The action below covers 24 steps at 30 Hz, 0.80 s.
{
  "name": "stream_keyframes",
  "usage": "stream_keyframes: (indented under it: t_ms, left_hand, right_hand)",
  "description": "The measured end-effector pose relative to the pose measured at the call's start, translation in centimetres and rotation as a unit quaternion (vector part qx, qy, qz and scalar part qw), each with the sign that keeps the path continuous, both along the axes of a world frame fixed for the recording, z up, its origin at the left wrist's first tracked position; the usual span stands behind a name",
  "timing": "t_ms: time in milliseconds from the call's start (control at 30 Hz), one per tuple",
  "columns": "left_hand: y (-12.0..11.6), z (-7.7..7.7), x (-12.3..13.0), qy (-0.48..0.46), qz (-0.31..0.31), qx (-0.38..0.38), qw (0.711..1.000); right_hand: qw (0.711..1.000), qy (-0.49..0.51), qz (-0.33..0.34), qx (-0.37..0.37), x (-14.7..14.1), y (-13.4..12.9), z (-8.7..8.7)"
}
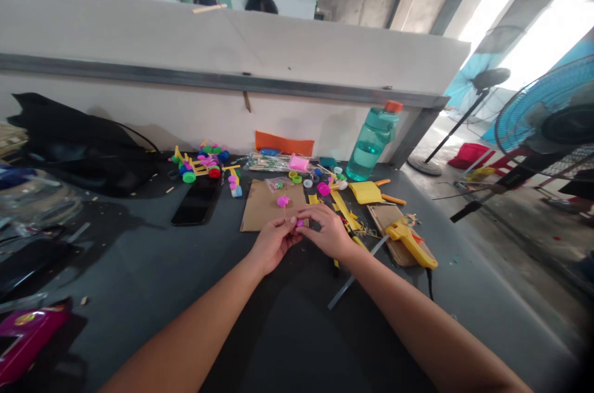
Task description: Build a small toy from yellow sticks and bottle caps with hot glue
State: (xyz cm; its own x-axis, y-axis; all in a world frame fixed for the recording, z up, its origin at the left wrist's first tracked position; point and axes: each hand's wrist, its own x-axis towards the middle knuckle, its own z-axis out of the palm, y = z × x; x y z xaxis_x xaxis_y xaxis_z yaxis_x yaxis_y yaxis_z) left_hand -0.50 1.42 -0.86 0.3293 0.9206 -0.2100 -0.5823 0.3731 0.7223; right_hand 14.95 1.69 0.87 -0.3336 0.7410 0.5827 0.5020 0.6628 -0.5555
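My left hand point(276, 243) and my right hand point(326, 231) meet over the near edge of a cardboard square point(255, 207). Between their fingertips is a small pink piece point(299, 223), pinched from both sides and partly covered. Just beyond the fingers, a round pink cap point(283, 201) rests on the cardboard. To the right lie yellow strips point(343, 207) and a yellow glue gun point(411, 243) with a clear glue stick, on a second piece of cardboard point(387, 217).
A black phone point(197, 202) and colourful wheeled pieces point(199, 165) lie to the left. A teal bottle point(369, 145) stands behind, near a white partition point(185, 102). Dark bags, a magenta object point(34, 334) and a fan point(552, 114) flank the table. People are beyond the partition.
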Motion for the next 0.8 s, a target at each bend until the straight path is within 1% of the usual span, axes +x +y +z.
stream_keyframes:
  t_ms: [133, 367, 533, 633, 800]
  left_hand:
    - [0.01, -0.08, -0.02, 0.009, -0.001, 0.001, 1.0]
    - [-0.02, 0.09, -0.05, 0.0, 0.003, -0.003, 1.0]
    - [-0.04, 0.15, -0.17, 0.005, -0.016, -0.013, 1.0]
    - [-0.03, 0.0, -0.19, 0.013, -0.028, -0.002, 1.0]
    - [-0.02, -0.19, -0.08, 0.018, -0.017, 0.009, 1.0]
  right_hand:
    - [1.0, 0.003, -0.013, -0.01, 0.01, -0.01, -0.03]
    - [1.0, 0.007, 0.001, 0.009, 0.01, -0.05, -0.03]
    - [1.0, 0.006, -0.007, 0.007, 0.03, 0.12, -0.26]
    - [1.0, 0.001, -0.012, 0.008, 0.03, 0.19, -0.49]
    - [1.0, -0.004, -0.009, 0.009, -0.01, 0.17, -0.65]
